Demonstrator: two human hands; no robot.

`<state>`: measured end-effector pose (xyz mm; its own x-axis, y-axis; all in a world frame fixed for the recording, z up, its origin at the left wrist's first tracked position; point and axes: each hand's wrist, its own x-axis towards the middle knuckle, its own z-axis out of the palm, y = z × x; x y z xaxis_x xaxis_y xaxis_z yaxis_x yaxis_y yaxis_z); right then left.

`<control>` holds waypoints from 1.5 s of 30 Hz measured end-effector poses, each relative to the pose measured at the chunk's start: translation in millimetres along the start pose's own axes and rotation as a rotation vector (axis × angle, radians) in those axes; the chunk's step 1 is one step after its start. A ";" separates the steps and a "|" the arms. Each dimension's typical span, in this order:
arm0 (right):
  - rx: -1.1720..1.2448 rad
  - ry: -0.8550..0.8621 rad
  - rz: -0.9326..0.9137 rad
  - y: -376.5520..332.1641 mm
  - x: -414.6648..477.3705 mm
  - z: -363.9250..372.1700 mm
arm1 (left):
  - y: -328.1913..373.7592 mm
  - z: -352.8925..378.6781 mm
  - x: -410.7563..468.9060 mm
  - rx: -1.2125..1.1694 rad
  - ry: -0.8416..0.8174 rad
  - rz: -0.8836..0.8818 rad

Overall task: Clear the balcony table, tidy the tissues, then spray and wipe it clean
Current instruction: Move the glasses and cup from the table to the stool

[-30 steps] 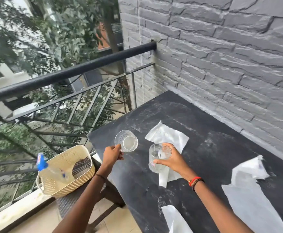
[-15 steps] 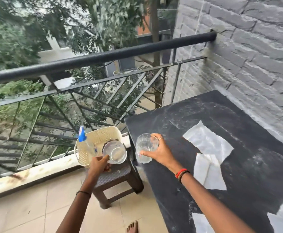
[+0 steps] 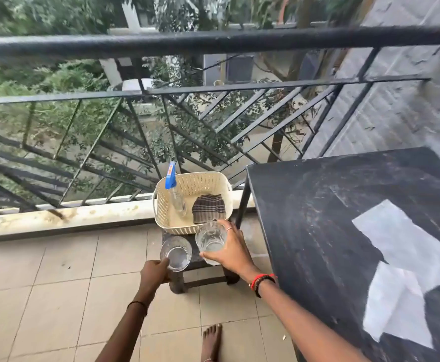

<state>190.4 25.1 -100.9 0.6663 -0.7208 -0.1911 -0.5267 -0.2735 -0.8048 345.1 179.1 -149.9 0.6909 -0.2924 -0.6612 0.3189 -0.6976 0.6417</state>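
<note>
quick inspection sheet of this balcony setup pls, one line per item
surface: black table, dusty streaks, two tissues lying flat on it
job's things: left glass and right glass over the stool; spray bottle and striped cloth in the basket
clutter: nothing seen beyond the tissues
hands: left hand holds the left glass; right hand grips the right glass
cables: nothing seen
surroundings: railing, grey brick wall, tiled floor, bare foot

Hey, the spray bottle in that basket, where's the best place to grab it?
Probably its neck, just under the blue trigger, coming from above: the spray bottle leans on the left wall of the basket, only its head clearing the rim.
</note>
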 end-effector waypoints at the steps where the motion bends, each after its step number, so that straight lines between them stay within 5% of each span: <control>1: -0.040 -0.001 0.004 3.8 2.4 9.8 | -3.7 0.4 6.0 0.020 -0.002 -0.014; 9: -0.093 -0.080 0.143 53.1 27.2 81.3 | -41.2 3.7 70.5 0.267 -0.044 0.000; 35: -0.007 -0.157 0.228 117.9 92.8 150.3 | -45.9 17.7 150.2 0.176 -0.042 -0.040; 45: 0.046 -0.192 0.245 117.8 88.6 151.0 | -51.3 24.3 156.2 0.190 0.025 0.070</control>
<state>267.1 25.2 -297.6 0.6121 -0.6272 -0.4816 -0.6625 -0.0743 -0.7454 420.8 153.4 -295.5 0.7237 -0.3298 -0.6062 0.1427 -0.7879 0.5991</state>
